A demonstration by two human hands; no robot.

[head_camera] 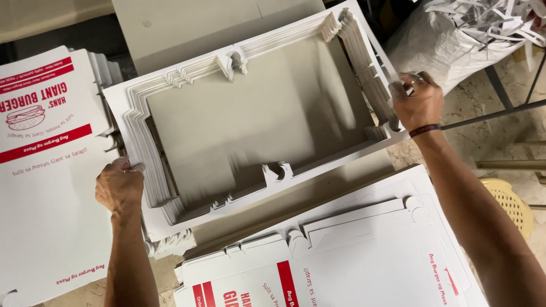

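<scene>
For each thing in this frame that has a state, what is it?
Left hand: closed on the left edge of the frame stack.
Right hand: closed on the stack's right edge.
Stack of white die-cut waste frames: centre cut out, layers fanned and uneven.
Printed box blanks, left pile: flat, unfolded.
Printed box blanks, lower pile: flat, unfolded, slightly splayed.
Bag of paper trimmings: open, full.

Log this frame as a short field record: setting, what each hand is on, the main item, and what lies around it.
setting: cardboard die-cutting workbench, seen from above
main item: stack of white frame-shaped offcuts, hollow in the middle
left hand: grips the stack's left edge
right hand: grips the stack's right edge; dark wristband on that wrist
left of stack: pile of printed flat boxes, red and white
near side: second pile of flat boxes
top right: bag of scrap strips
right: yellow stool
</scene>
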